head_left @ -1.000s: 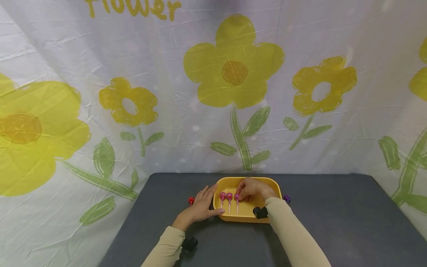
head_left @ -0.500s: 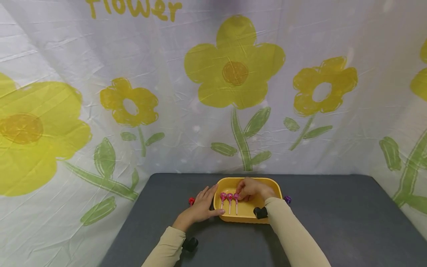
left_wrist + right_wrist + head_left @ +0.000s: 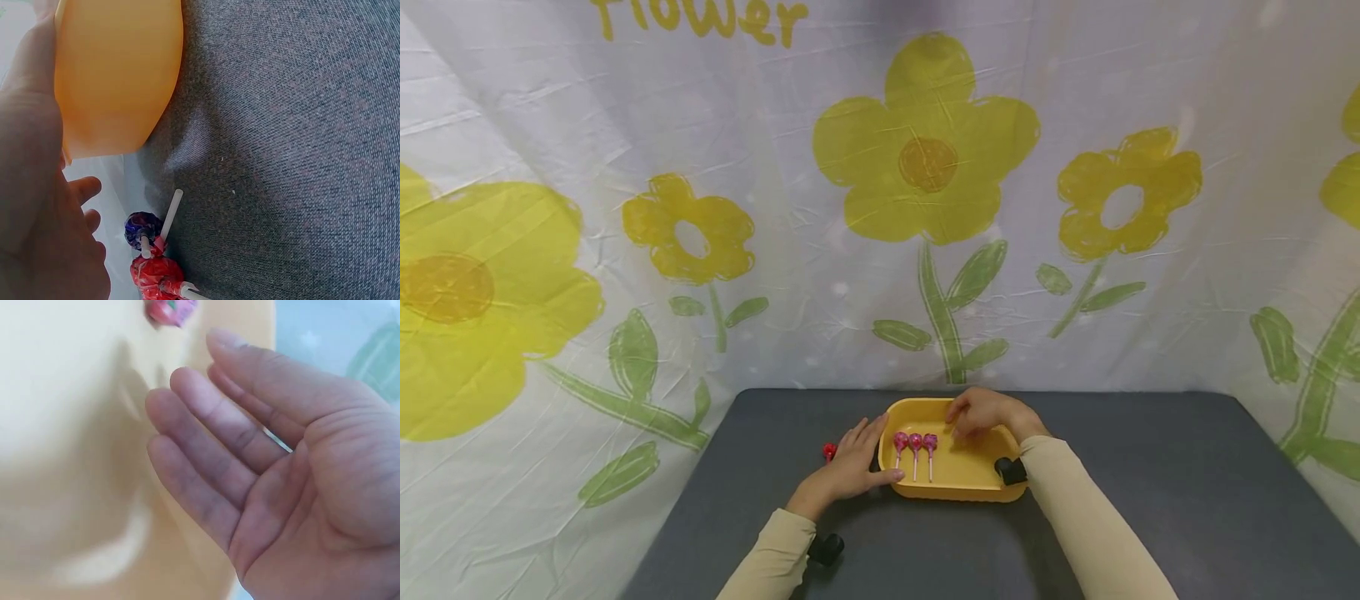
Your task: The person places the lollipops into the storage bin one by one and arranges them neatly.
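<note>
Three pink-wrapped lollipops lie side by side in the left part of the yellow tray (image 3: 955, 492), their sticks toward the near side: a left one (image 3: 900, 441), a middle one (image 3: 915, 442) and a right one (image 3: 930, 442). My left hand (image 3: 848, 468) rests against the tray's left end, thumb at the near rim, fingers spread. Over the tray's right half hovers my right hand (image 3: 988, 413), apart from the lollipops. The right wrist view has that hand (image 3: 262, 450) with loosely bent fingers and nothing in them; a blurred pink lollipop (image 3: 172, 309) lies beyond.
Left of the tray, a red lollipop (image 3: 156, 275) and a dark purple one (image 3: 142, 228) lie on the grey table (image 3: 1120, 467), beside my left hand. A flower-printed curtain (image 3: 820, 275) hangs behind the table.
My right hand has let go of the right pink lollipop and moved right and up, away from it. My right arm now covers the purple lollipop right of the tray. The left hand stays put.
</note>
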`<state>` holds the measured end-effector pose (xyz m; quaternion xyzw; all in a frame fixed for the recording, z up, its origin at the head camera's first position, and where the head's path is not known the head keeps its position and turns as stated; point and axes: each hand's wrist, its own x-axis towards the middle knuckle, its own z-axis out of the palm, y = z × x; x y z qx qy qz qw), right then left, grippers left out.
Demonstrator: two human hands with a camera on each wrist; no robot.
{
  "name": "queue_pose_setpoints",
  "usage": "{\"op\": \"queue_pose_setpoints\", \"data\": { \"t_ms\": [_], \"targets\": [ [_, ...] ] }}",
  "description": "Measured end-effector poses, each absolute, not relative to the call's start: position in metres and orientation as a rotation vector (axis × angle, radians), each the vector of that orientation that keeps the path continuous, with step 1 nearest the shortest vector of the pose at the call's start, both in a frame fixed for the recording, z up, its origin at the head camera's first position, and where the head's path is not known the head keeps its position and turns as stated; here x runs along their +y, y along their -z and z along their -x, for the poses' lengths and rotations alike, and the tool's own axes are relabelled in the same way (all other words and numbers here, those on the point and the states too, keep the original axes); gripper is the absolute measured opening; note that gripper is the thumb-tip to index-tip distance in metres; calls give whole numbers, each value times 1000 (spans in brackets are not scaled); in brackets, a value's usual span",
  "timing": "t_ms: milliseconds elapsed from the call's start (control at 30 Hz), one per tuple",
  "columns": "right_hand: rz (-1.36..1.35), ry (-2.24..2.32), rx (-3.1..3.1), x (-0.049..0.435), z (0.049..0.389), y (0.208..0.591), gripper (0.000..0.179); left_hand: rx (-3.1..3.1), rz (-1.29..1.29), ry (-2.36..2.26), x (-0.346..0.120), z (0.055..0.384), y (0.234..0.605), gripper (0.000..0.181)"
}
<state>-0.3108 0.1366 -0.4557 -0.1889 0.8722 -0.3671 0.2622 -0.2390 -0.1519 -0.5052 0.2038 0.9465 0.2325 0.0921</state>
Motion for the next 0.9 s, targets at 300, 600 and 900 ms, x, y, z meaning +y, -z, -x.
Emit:
{"op": "queue_pose_setpoints", "data": {
  "t_ms": [300, 600, 900],
  "targets": [
    [608, 1137, 2240, 175, 316, 429, 44, 2813, -623, -697, -152, 239, 505, 103],
    [592, 1304, 2221, 222, 311, 415, 44, 2818, -593, -684, -151, 238, 504, 105],
    [507, 1424, 2338, 264, 293, 426, 52, 2818, -604, -683, -151, 239, 505, 104]
  ]
}}
